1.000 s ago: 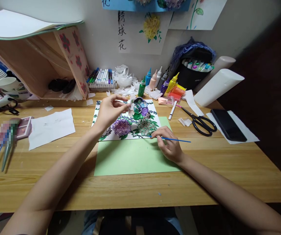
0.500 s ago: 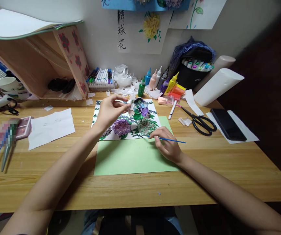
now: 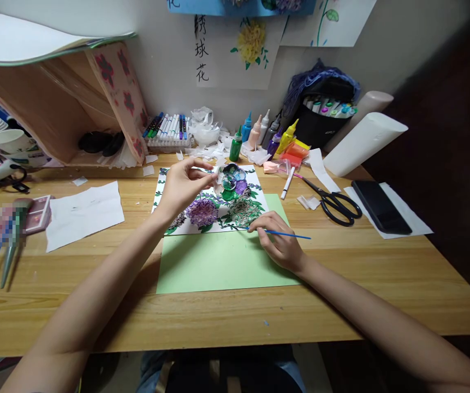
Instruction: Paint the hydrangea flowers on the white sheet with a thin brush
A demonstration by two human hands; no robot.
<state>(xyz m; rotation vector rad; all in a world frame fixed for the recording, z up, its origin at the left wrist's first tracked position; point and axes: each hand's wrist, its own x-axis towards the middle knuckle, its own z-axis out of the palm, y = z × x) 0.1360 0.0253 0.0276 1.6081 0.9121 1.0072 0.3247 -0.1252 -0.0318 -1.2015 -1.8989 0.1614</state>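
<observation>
My left hand (image 3: 186, 185) pinches the left rim of a round paint palette (image 3: 230, 181), whose wells hold green, purple, blue and white paint. The palette is over the upper part of a white sheet (image 3: 238, 229) with purple and green flowers and painted leaves. In my right hand (image 3: 278, 240) is a thin blue paintbrush (image 3: 290, 234), held low at the sheet's bottom edge; its tip is close to the paper, and I cannot tell whether it touches. A light green sheet (image 3: 206, 267) lies beneath the white one.
Behind stand several paint bottles, among them a green bottle (image 3: 236, 145), and a marker rack (image 3: 169, 131). Black scissors (image 3: 337, 206) and a phone (image 3: 381, 207) lie to the right. Left are a torn white paper (image 3: 85, 215), brushes (image 3: 9, 256) and a pink box (image 3: 114, 98).
Almost nothing differs. The view has shifted very slightly, and both hands keep their hold on the palette and the paintbrush.
</observation>
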